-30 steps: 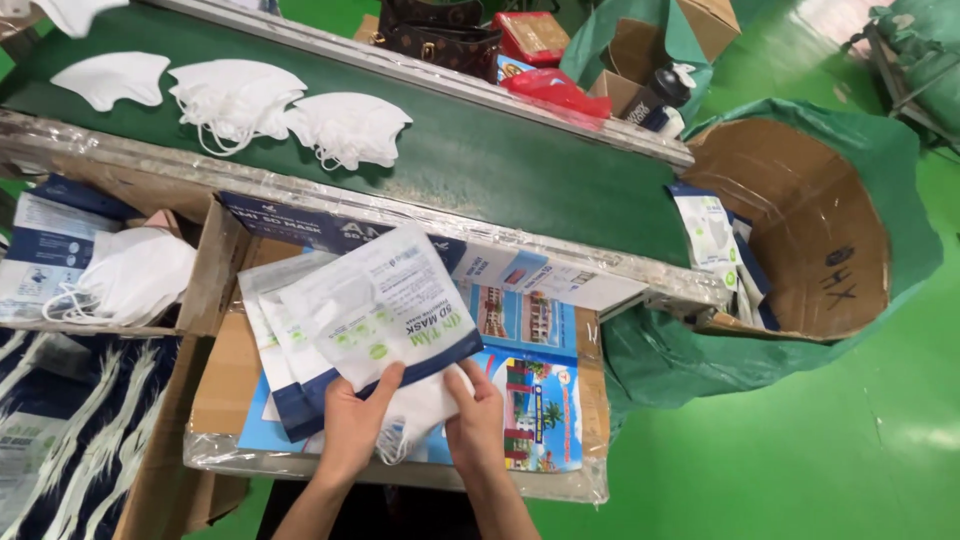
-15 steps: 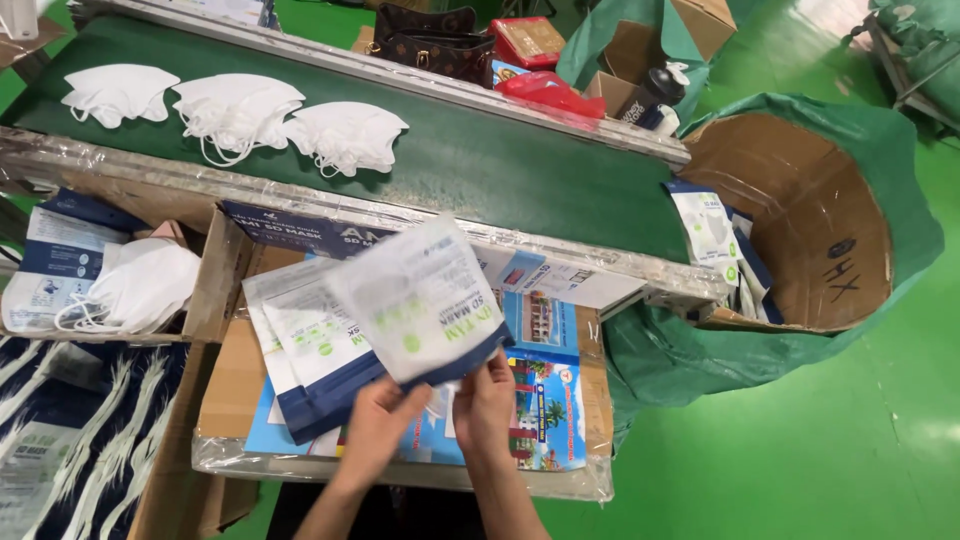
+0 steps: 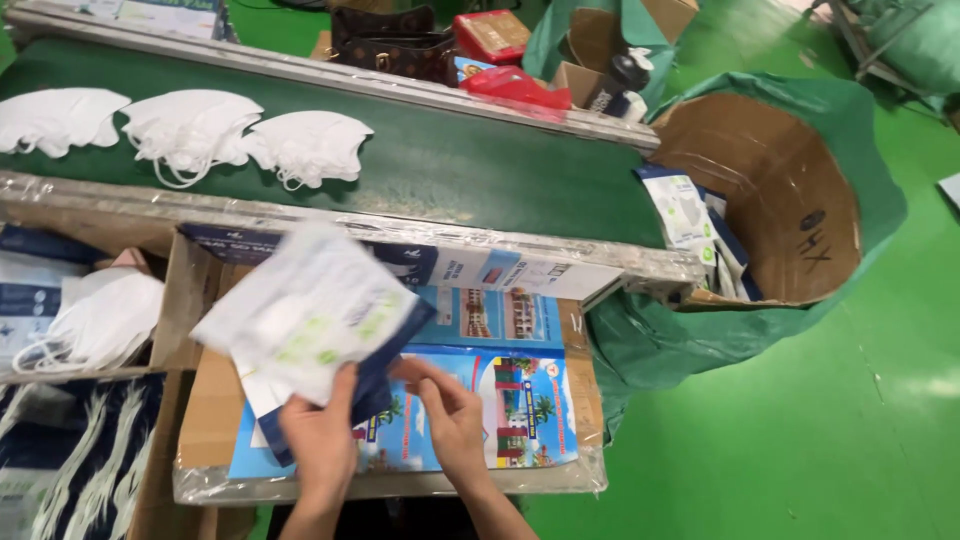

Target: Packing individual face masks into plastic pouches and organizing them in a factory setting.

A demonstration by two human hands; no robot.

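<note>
My left hand (image 3: 322, 440) grips a blurred stack of flat white and navy mask packets (image 3: 305, 325), thumb across the lower edge, lifting it above the shallow cardboard tray (image 3: 212, 410). My right hand (image 3: 450, 418) hangs just beside the stack with its fingers curled and pinching nothing I can see. Under both lies a colourful printed sheet (image 3: 500, 390). Beyond the tray runs a dark green conveyor belt (image 3: 480, 170) carrying three white folded face masks (image 3: 190, 135). To the right, a cardboard bin lined with green sacking (image 3: 770, 190) holds more packets.
</note>
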